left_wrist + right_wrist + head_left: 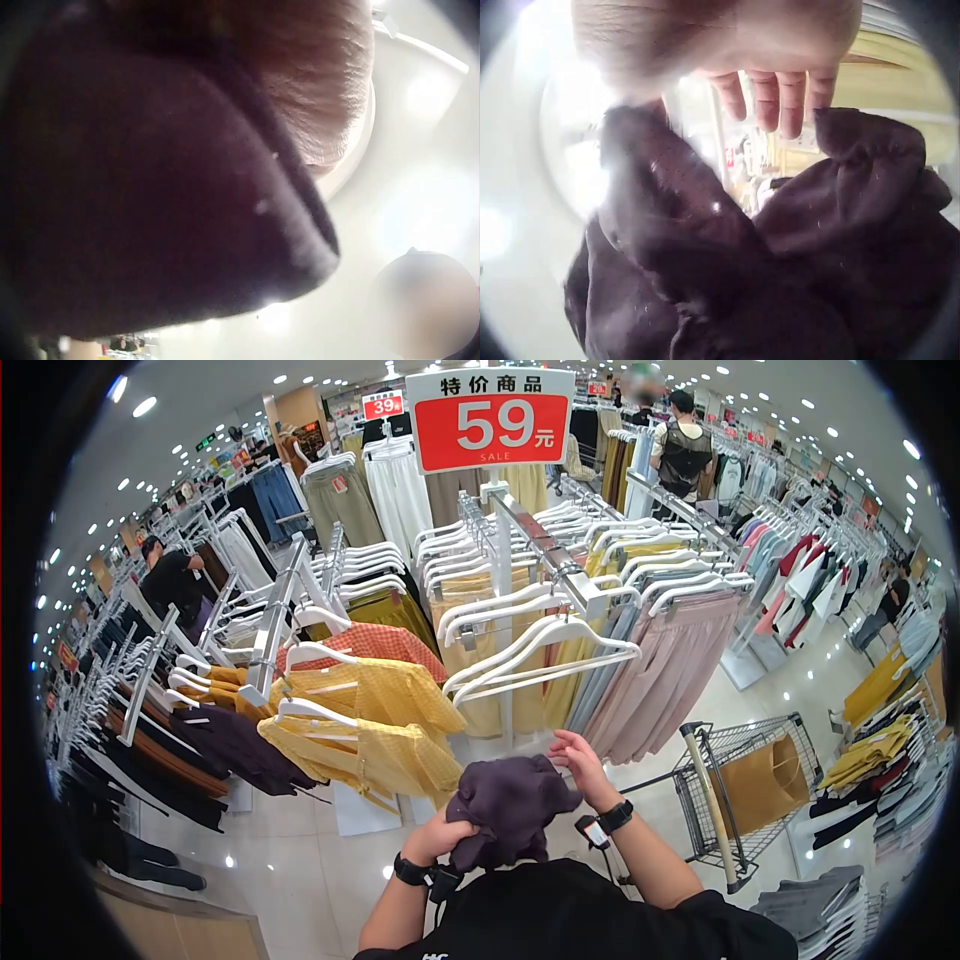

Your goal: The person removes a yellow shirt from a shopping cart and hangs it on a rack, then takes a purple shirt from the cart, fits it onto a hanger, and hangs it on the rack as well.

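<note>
A bunched dark purple garment (515, 805) is held up in front of the chest. The left hand (440, 836) grips its left side, thumb over the cloth; in the left wrist view the garment (150, 195) covers much of the frame beside part of the hand (322, 82). At the garment's upper right is the right hand (585, 768), fingers extended. In the right wrist view the right hand (727, 45) has its fingers straight above the cloth (727, 277); the thumb is partly hidden, and its contact with the cloth is unclear.
White hangers (545, 650) hang on a rack ahead, with yellow tops (370, 735) at the left and pink trousers (670, 670) at the right. A shopping cart (705, 800) holding a brown bag (765, 785) stands at the right. A sale sign (490, 422) rises above the rack.
</note>
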